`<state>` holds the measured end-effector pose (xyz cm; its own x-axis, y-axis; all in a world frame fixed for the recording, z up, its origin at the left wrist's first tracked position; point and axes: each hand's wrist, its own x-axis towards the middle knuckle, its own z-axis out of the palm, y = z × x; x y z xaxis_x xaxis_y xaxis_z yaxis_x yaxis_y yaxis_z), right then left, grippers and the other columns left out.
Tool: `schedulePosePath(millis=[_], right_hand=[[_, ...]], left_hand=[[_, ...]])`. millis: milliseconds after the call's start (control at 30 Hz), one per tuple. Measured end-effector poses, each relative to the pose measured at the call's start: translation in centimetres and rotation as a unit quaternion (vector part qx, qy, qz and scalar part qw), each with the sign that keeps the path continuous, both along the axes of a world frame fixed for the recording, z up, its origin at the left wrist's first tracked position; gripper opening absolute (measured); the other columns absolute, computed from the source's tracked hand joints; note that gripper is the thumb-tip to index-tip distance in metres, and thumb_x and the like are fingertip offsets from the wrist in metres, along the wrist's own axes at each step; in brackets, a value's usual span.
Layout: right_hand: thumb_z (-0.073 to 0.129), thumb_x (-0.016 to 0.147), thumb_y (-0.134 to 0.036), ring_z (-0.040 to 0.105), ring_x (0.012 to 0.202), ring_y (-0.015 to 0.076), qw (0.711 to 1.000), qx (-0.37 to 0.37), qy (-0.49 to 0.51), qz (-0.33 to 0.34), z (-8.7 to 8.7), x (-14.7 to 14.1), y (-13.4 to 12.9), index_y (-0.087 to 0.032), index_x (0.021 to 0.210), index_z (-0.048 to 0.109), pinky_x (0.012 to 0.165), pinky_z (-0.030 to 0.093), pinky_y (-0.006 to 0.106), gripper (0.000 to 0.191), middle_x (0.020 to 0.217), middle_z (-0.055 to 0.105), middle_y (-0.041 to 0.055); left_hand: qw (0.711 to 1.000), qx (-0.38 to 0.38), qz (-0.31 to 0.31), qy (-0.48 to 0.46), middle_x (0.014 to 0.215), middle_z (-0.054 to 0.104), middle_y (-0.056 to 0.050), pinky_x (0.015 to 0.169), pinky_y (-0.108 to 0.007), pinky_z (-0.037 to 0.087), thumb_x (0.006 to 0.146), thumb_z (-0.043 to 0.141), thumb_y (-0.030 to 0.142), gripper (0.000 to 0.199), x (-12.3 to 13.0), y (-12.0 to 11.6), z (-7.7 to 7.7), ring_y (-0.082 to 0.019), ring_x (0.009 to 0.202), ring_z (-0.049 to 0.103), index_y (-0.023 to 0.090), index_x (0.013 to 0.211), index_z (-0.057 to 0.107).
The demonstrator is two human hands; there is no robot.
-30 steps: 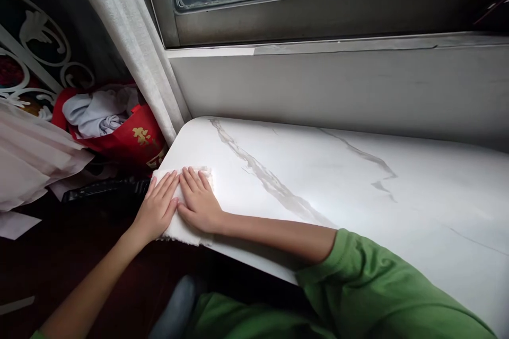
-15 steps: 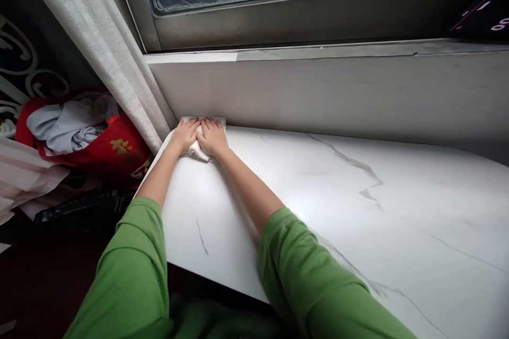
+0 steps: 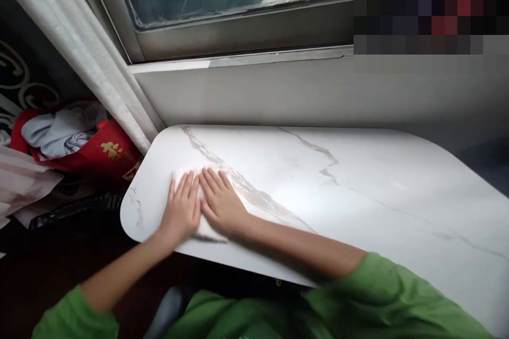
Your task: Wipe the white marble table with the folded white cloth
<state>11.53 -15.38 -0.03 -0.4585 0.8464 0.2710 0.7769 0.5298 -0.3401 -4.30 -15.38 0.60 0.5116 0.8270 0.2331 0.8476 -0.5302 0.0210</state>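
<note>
A white cloth [image 3: 210,231] lies flat on the white marble-patterned tabletop [image 3: 382,233], near its rounded left end. On the left part of the cloth rests my left hand [image 3: 182,209], palm down with fingers stretched out. My right hand [image 3: 220,198] presses flat beside it, fingers extended and slightly spread, the two hands touching near the thumbs. Neither hand is curled round the cloth, and much of it is hidden beneath them. The cloth's front edge is slightly blurred near the table's front edge.
A pale wall [image 3: 254,95] and a window frame [image 3: 238,32] run along the table's far side. To the left hang a light curtain [image 3: 79,37] and a red bag [image 3: 91,148] stuffed with pale fabric. A pixelated patch covers the upper right.
Both hands and the cloth have come from the far left corner by the wall toward me, nearer the front edge. The view has shifted a little.
</note>
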Motion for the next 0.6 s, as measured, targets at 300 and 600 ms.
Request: schedulePosePath(millis=[300,600], right_hand=[[0.033,0.095,-0.031,0.015,0.146,0.0300,0.999,0.006,-0.003,0.032,0.0,4.4,-4.3,0.002,0.146,0.033,0.119,0.018,0.052,0.061,0.153,0.027,0.0208],[0.036,0.090,-0.017,0.030,0.141,0.0264,0.989,-0.016,-0.016,-0.145,0.2,8.9,12.8,0.002,0.141,0.041,0.118,0.014,0.045,0.055,0.149,0.039,0.0196]], left_hand=[[0.998,-0.021,-0.062,0.013,0.156,0.024,-0.016,0.117,-0.057,0.016,0.094,0.031,0.022,0.066,3.1,-3.5,-0.2,-0.028,0.146,0.019,0.012,0.154,0.007],[0.998,-0.043,-0.035,-0.024,0.151,0.038,-0.014,0.118,-0.050,0.016,0.091,0.033,0.017,0.053,11.6,15.3,-0.5,-0.024,0.142,0.031,0.011,0.143,0.039]])
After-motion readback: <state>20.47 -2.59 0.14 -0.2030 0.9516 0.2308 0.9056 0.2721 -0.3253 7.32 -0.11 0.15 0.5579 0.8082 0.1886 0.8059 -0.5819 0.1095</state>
